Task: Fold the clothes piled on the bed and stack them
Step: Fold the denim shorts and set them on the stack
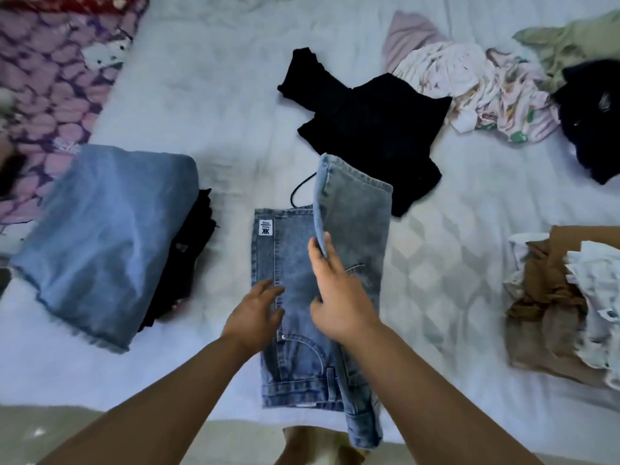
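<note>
At the centre of the frame a pair of light-blue jeans [295, 297] lies on the white bed [469, 263], waistband toward the bottom edge and a white label near its upper left corner. The right hand [339, 297] pinches the hem of a leg panel, thumb under and fingers [318, 253] over the edge, holding that panel lifted and half turned over the rest. The left hand [258, 310] lies with loosely spread fingers on the denim just left of the right hand, pressing it down and gripping nothing. Denim of this kind is likely fairly heavy and stiff, so it should hold a crease and not slip; the thick hem and the waistband look like the surest places to take hold, with a flat palm at the fold line. At the left of the frame folded jeans [100, 236] sit on top of dark folded clothes [188, 263], the stack begun. A black top [369, 135] lies spread above centre; crumpled floral, green and black pieces fill the upper right, and brown and white ones the right edge.
</note>
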The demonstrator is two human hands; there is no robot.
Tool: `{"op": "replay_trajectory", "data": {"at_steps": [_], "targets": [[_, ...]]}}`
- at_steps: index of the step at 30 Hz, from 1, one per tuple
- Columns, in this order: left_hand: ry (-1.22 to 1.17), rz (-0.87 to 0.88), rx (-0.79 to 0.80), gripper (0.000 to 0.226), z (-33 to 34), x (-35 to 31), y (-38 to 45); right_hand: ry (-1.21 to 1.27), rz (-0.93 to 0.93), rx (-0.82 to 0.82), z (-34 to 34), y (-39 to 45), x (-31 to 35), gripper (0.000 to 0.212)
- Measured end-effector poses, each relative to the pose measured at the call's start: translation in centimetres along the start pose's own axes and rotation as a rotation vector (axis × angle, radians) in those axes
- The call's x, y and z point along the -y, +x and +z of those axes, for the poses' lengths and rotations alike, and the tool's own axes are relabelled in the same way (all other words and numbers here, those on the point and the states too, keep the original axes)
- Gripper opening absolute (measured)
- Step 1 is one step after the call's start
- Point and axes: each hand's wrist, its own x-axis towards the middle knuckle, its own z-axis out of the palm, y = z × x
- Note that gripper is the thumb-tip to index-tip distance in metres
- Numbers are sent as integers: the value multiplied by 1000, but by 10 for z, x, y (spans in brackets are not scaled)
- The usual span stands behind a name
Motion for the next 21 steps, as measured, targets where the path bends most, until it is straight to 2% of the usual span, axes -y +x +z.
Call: {"op": "replay_trajectory", "data": {"at_steps": [4, 9, 11, 14, 18, 21], "targets": [[-31, -18, -55, 40, -16, 34, -11, -41, -52, 126, 40, 26, 35, 90], [-94, -67, -97, 36, -19, 67, -19, 92, -127, 293, 76, 44, 43, 78], [-107, -70, -95, 35, -17, 72, -19, 97, -97, 253, 79, 42, 29, 62], [-85, -38, -78, 38, -9, 70, -16, -36, -34, 83, 70, 31, -9, 45], [-37, 77, -66, 40, 5, 50, -8, -261, -183, -172, 56, 2, -73, 33], [67, 334, -4, 39, 18, 35, -13, -422, -309, -64, 54, -26, -119, 46]]}}
